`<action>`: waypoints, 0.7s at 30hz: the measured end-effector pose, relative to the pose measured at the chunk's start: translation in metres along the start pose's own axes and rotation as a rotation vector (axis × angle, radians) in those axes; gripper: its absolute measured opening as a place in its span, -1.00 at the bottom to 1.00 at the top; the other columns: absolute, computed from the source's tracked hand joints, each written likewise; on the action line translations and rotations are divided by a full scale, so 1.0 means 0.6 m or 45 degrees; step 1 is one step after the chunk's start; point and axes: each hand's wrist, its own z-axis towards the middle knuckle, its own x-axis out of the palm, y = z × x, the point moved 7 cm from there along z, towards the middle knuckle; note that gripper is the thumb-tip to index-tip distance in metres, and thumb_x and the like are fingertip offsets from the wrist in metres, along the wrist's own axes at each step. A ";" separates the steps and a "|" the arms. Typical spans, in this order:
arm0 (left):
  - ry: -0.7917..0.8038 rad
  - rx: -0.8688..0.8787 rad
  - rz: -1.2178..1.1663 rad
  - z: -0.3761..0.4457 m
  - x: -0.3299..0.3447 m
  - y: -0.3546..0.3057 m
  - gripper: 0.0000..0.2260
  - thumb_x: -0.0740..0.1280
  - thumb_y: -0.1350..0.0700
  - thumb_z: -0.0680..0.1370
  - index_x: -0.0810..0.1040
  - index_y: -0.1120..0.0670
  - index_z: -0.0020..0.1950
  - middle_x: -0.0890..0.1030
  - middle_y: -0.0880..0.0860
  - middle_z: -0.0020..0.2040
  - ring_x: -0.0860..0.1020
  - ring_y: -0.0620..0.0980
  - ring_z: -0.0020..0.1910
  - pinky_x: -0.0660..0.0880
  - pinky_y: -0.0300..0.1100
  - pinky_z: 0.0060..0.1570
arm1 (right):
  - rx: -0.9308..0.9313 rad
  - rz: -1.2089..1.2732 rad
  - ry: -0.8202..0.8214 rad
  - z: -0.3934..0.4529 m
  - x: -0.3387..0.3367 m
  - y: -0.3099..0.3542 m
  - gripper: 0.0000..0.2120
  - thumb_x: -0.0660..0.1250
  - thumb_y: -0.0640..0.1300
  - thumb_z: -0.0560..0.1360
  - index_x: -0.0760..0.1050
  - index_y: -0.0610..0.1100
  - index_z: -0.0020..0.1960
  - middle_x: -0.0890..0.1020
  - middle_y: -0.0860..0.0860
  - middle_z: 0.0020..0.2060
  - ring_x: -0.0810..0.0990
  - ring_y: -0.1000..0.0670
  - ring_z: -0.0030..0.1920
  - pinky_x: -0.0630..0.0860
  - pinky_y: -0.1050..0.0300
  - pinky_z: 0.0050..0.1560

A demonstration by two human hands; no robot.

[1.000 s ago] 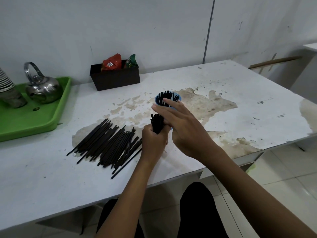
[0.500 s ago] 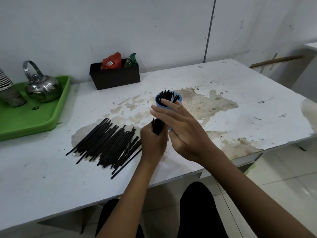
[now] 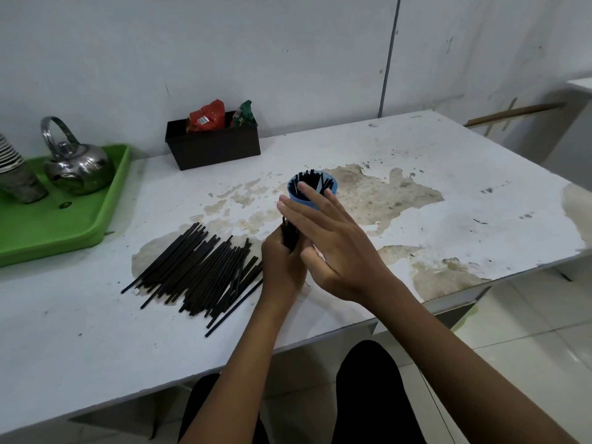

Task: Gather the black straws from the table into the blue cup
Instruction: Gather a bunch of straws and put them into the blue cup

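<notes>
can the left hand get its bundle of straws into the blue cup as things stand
Probably not straight away: the right hand lies flat over the bundle that the left hand grips, between it and the blue cup.

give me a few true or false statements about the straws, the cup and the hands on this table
1. The left hand grips an upright bundle of black straws. True.
2. The round blue plastic cup holds no straws. False: black straws already stand in it.
3. The right hand has its fingers straight, beside the bundle. True.
4. The shiny metal kettle sits on the white table. False: it sits on the green plastic tray.
5. A loose pile of black straws lies on the table, left of the hands. True.
</notes>
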 end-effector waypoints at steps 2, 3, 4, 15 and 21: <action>-0.039 -0.016 -0.024 0.003 -0.006 0.001 -0.85 0.32 0.06 0.59 0.64 -0.06 -0.16 0.61 -0.01 -0.37 0.58 0.06 -0.39 0.51 0.04 -0.38 | 0.073 0.151 -0.164 0.000 -0.010 -0.016 -0.46 0.16 -0.22 0.51 0.29 -0.13 0.50 0.34 0.04 0.48 0.09 0.05 0.55 0.10 -0.02 0.53; -0.069 -0.039 -0.044 0.004 -0.010 0.002 -0.82 0.31 0.06 0.62 0.65 -0.11 -0.13 0.56 -0.05 -0.43 0.51 -0.02 -0.48 0.46 -0.07 -0.49 | 0.136 0.219 -0.280 -0.004 -0.016 -0.029 -0.47 0.19 -0.24 0.52 0.30 -0.14 0.49 0.35 0.03 0.47 0.13 0.05 0.54 0.14 0.05 0.52; -0.098 -0.060 -0.078 0.005 -0.013 0.002 -0.83 0.30 0.05 0.63 0.65 -0.14 -0.08 0.49 -0.10 -0.48 0.44 -0.09 -0.54 0.39 -0.18 -0.54 | 0.223 0.275 -0.401 -0.012 -0.020 -0.046 -0.48 0.22 -0.26 0.51 0.33 -0.15 0.47 0.38 0.03 0.45 0.17 0.05 0.53 0.17 0.14 0.50; -0.344 0.119 -0.429 0.083 -0.056 -0.093 -0.84 0.24 0.07 0.66 0.61 -0.07 0.12 0.34 -0.13 -0.47 0.30 -0.19 -0.48 0.33 -0.35 -0.44 | 0.946 0.810 -0.423 -0.068 0.045 -0.160 -0.44 0.45 -0.11 0.40 0.39 0.06 0.35 0.53 0.18 0.23 0.48 0.20 0.25 0.39 0.47 0.17; -0.261 0.224 -0.660 0.142 -0.028 -0.143 -0.83 0.20 0.13 0.67 0.58 0.00 0.13 0.36 -0.09 -0.44 0.30 -0.16 -0.46 0.30 -0.31 -0.43 | 0.903 0.566 -0.292 -0.053 0.056 -0.159 -0.40 0.55 0.12 0.30 0.45 0.04 0.28 0.56 0.26 0.11 0.52 0.21 0.09 0.52 0.25 0.09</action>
